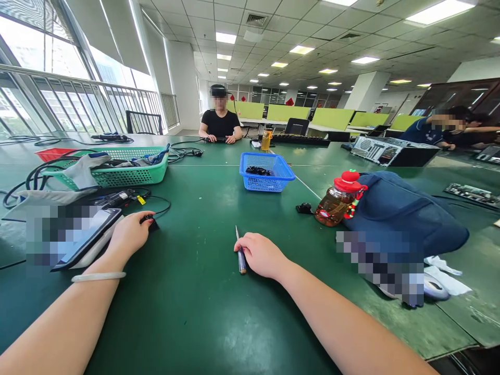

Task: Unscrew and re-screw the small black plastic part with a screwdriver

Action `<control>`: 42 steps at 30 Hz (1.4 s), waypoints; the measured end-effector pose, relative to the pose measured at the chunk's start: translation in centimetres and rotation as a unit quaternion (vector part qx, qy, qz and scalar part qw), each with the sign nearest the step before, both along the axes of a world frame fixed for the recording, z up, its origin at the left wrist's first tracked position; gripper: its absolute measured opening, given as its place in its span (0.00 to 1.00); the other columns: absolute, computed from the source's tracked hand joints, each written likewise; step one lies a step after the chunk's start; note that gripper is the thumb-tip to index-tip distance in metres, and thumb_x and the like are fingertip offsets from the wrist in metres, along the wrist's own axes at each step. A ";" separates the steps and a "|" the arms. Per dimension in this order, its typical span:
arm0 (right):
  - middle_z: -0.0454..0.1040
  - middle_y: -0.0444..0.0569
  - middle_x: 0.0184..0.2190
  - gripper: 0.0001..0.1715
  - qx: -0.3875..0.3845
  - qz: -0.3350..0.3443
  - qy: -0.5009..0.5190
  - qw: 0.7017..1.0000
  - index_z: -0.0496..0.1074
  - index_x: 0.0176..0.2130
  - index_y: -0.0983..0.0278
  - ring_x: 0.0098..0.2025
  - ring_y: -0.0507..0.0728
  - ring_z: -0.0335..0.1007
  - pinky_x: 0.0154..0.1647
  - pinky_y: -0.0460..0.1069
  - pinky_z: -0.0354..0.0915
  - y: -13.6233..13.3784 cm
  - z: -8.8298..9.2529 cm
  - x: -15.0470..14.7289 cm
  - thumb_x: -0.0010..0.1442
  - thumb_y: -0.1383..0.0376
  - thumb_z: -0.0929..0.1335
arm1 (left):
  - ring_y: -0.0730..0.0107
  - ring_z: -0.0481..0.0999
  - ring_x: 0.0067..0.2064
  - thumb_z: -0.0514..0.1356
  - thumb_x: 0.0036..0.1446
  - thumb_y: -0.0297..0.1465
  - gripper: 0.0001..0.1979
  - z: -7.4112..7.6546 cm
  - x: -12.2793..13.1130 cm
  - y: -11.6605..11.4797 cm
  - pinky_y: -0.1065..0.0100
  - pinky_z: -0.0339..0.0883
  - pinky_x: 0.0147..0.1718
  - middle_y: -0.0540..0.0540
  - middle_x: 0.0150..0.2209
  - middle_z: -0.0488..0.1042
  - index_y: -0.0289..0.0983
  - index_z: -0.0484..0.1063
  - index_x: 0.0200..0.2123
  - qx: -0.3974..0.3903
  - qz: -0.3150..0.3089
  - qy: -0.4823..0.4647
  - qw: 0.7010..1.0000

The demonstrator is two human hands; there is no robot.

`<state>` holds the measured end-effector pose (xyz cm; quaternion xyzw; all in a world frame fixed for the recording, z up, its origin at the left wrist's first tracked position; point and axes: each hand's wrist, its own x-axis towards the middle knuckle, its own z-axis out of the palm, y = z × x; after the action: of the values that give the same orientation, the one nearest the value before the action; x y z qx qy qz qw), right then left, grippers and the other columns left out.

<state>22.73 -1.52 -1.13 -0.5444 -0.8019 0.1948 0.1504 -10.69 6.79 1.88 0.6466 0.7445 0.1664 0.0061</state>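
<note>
My right hand is closed round a slim screwdriver lying at the table's middle. Its thin metal shaft points away from me, and the dark handle has a brownish end. Off to the left, my left hand has its fingers closed on a small black part, mostly covered by the fingers. Right behind that hand a thin black cable loops over the tabletop. A tablet-like device, partly blurred out, lies beside my left wrist.
A green basket with gloves stands at the left, a blue basket with black pieces further ahead. On the right are a red-lidded jar, a navy bag and a computer case. A person sits opposite; others are far right.
</note>
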 end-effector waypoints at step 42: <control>0.68 0.46 0.40 0.19 0.001 0.001 -0.008 1.000 0.75 0.43 0.60 0.42 0.48 0.62 0.45 0.43 0.57 0.0 0.1 -0.1 0.64 0.73 0.59 | 0.51 0.73 0.50 0.53 0.53 0.41 0.21 0.0 0.1 -0.5 0.57 0.66 0.50 0.38 0.45 0.75 0.35 0.70 0.47 -0.012 0.052 -0.007 0.999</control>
<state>22.62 -1.52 -1.02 -0.5446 -0.8041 0.1895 0.1442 -10.57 6.34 1.91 0.6053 0.7792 0.1624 0.0105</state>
